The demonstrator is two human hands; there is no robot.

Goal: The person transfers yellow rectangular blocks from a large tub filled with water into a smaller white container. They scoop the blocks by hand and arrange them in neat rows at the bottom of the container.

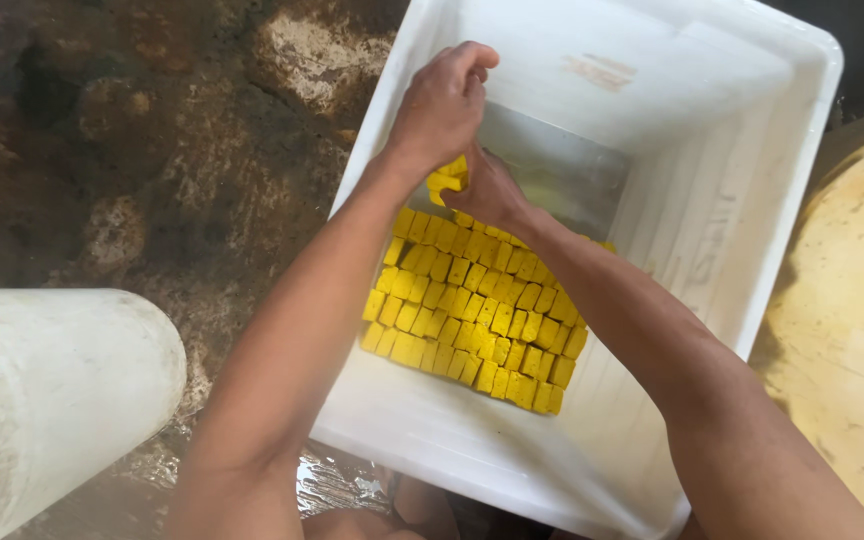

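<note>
Surroundings: a large white rectangular plastic tub (752, 200) sits on a wet, stained dark floor (152, 150). To the person's left lies a white cylindrical container (42, 390) on its side; at the right edge, a pale round wooden slab (852, 330). Neither blocks access to the tub. The person's own forearms cross over the near rim and hide part of the tub's contents.

Contents: yellow rectangular blocks (472, 310), packed upright in tight rows, cover the left-centre of the tub floor. Far end of the floor is bare, with a shallow film of liquid showing.

Hands: left hand (442, 105) is above the far end of the rows, fingers curled down; its grip is closed on a few loose yellow pieces (447, 178) together with the right hand (487, 190), which sits just under it, fingers pinching the same pieces. The pieces are held just above the last row.
</note>
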